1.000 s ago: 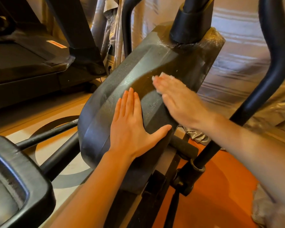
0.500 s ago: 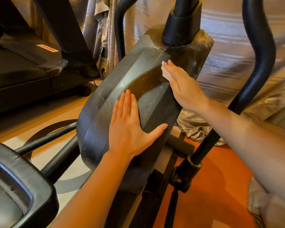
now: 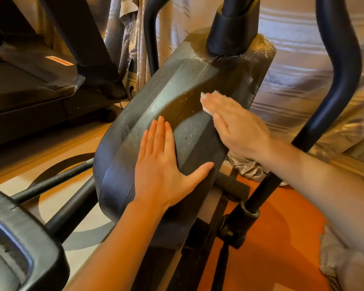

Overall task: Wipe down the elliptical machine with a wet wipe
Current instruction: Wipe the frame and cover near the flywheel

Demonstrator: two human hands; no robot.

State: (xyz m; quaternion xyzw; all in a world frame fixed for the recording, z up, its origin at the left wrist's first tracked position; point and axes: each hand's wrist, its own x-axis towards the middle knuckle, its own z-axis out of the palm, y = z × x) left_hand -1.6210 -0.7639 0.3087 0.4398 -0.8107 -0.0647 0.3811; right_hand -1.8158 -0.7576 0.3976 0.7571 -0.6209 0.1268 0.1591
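Observation:
The elliptical's dark grey housing (image 3: 156,97) fills the middle of the view, with a damp sheen on its upper part. My left hand (image 3: 162,166) lies flat on the housing's lower half, fingers straight, thumb spread to the right. My right hand (image 3: 235,122) presses a white wet wipe (image 3: 205,99) against the housing's upper right face with flat fingers. Only the wipe's edge shows past my fingertips; the rest of it is under my hand.
A black upright post (image 3: 233,30) rises from the housing top. A curved black handle arm (image 3: 340,80) runs down the right. A foot pedal (image 3: 19,244) sits at lower left. A treadmill (image 3: 40,80) stands at left, silvery curtain (image 3: 292,59) behind, orange floor (image 3: 271,238) below.
My right hand with the wipe slid up and right along the housing, then back down and left. My left hand stayed flat in the same place.

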